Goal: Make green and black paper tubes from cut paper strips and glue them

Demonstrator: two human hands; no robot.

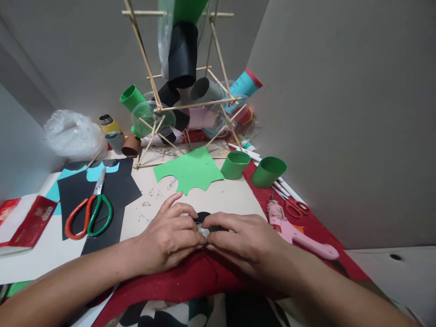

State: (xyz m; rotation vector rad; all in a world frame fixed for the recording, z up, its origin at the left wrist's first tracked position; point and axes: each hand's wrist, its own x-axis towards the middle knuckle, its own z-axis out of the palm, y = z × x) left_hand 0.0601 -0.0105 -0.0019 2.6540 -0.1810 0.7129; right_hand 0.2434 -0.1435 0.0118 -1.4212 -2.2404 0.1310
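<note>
My left hand [172,234] and my right hand [245,240] meet at the front of the table, fingers bent and closed around a small dark round piece [204,215]. A pale patch shows inside its black edge; the fingers cover most of it, so its exact kind is hidden. Just beyond my hands lies a green paper sheet [194,170] with curved cut-outs along its near edge. Two green paper tubes, one left [235,166] and one right [269,173], stand beside that sheet. A thin dark strand curves below my fingers on the red cloth [163,284].
A wooden-stick frame [195,105] carrying paper tubes and clear discs rises at the back. Scissors with red and green handles [90,215] rest on black paper [119,200] at left. A pink glue gun [299,236] and red-handled scissors [296,208] lie at right.
</note>
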